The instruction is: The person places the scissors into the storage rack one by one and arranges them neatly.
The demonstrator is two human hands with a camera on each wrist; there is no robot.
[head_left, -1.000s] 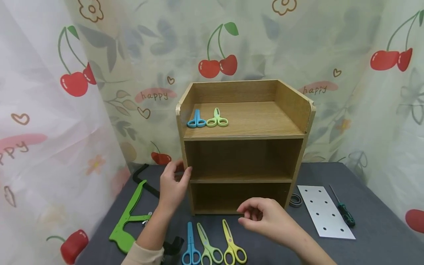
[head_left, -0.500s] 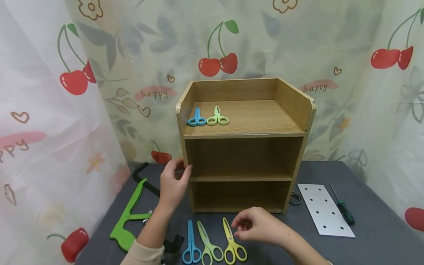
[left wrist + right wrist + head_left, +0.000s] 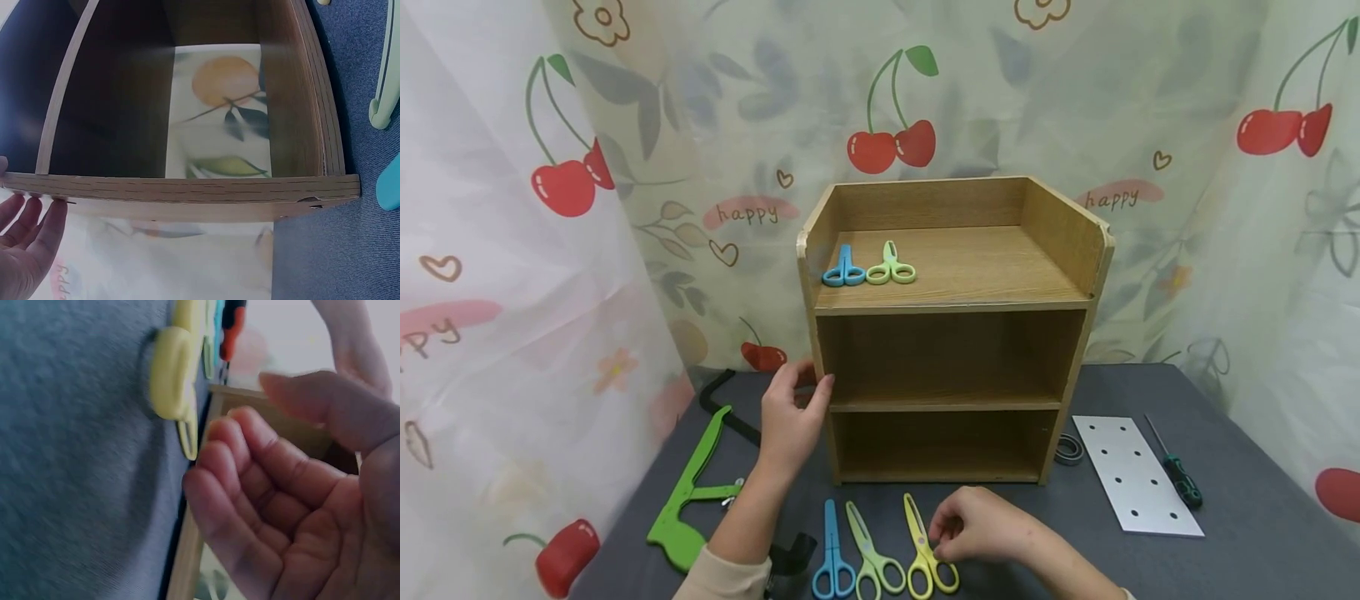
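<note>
In the head view, my left hand (image 3: 793, 417) holds the left side panel of a wooden shelf unit (image 3: 951, 310), its thumb at the front edge. The left wrist view shows the fingers against the panel's outer face. My right hand (image 3: 977, 525) hovers beside yellow scissors (image 3: 922, 546) on the table, fingers loosely curled. Seen from the right wrist, thumb and fingers are apart with nothing between them; the yellow scissors lie just beyond the fingertips. Left of these lie light green scissors (image 3: 863, 537) and blue scissors (image 3: 831, 533). Smaller-looking blue scissors (image 3: 846, 267) and green scissors (image 3: 890, 265) sit on the top shelf.
A green saw-like frame tool (image 3: 688, 500) lies at the left, near a black bent bar (image 3: 741, 425). On the right are black rings (image 3: 1069, 450), a white perforated plate (image 3: 1135, 479) and a screwdriver (image 3: 1182, 482). A printed curtain hangs behind.
My right hand has moved down and slightly left, from in front of the shelf's bottom edge to beside the yellow scissors' handles. The left hand stays on the shelf panel.
</note>
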